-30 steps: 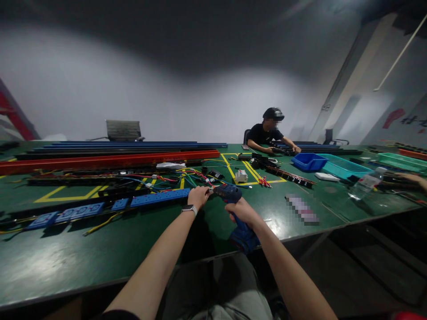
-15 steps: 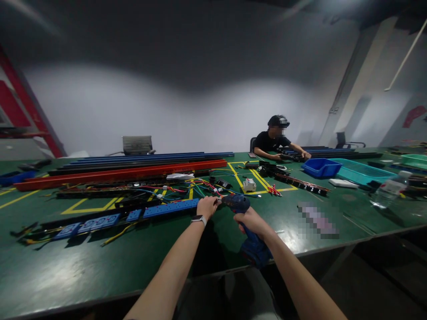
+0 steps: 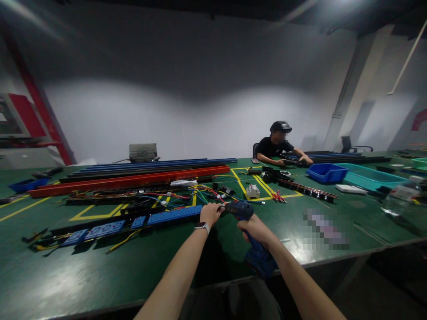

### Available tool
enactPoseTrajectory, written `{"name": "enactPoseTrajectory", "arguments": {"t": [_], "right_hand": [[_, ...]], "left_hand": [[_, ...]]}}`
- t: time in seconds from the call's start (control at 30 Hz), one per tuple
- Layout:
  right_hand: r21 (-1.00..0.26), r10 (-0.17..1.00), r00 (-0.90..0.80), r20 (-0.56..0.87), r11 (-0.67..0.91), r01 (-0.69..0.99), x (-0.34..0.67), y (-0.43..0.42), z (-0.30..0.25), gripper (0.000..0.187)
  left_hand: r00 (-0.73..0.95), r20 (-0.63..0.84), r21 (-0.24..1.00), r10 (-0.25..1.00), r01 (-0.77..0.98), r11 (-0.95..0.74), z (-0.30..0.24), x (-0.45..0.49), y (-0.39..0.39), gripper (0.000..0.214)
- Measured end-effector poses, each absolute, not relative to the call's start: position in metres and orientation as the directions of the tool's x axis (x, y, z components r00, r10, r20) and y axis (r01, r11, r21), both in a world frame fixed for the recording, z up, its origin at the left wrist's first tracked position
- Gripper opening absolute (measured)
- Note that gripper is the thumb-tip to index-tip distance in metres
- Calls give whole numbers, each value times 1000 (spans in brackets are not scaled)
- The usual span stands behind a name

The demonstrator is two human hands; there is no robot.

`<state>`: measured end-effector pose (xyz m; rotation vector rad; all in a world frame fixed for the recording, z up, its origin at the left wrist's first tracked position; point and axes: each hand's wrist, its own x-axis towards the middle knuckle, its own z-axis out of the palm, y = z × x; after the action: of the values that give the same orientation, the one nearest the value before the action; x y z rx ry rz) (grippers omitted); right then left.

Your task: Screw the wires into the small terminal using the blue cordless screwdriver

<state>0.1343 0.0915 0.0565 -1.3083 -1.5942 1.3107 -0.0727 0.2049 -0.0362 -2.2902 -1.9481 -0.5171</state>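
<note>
My right hand point(image 3: 256, 230) is closed round the grip of a blue cordless drill point(image 3: 240, 210), whose battery base point(image 3: 260, 261) hangs near the table's front edge. The drill's nose points left at the end of a long blue socket strip point(image 3: 173, 215) lying on the green table point(image 3: 100, 266). My left hand point(image 3: 210, 213), with a watch on the wrist, is curled over that end of the strip right at the drill's tip. What lies under its fingers is hidden.
Behind the strip lie loose coloured wires point(image 3: 200, 192), a long red rail point(image 3: 133, 180) and blue and black rails. A person in black point(image 3: 278, 149) sits at the far side. Blue bin point(image 3: 325, 172), teal tray point(image 3: 367, 178) and a plastic bottle point(image 3: 402, 195) stand right.
The view has tilted up and swung slightly, so everything sits lower and further right in frame. My hands and the drill keep the same hold at the strip's end.
</note>
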Motion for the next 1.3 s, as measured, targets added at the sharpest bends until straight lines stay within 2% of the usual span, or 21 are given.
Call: {"name": "enactPoseTrajectory", "arguments": {"t": [0.53,0.9,1.3], "right_hand": [[-964,952,-292,-87,-7,267,135,95,53,4],[-964,954,-292,-74,6,265,134,99,47,10],[-964,958,-275,-84,-8,267,134,96,50,5]], "left_hand": [[143,326,150,934,968,-201,-41,-75,207,40],[132,329,136,935,973,-185,-43,-75,208,40],[140,333,141,932,970,-196,-42,-76,208,43]]}}
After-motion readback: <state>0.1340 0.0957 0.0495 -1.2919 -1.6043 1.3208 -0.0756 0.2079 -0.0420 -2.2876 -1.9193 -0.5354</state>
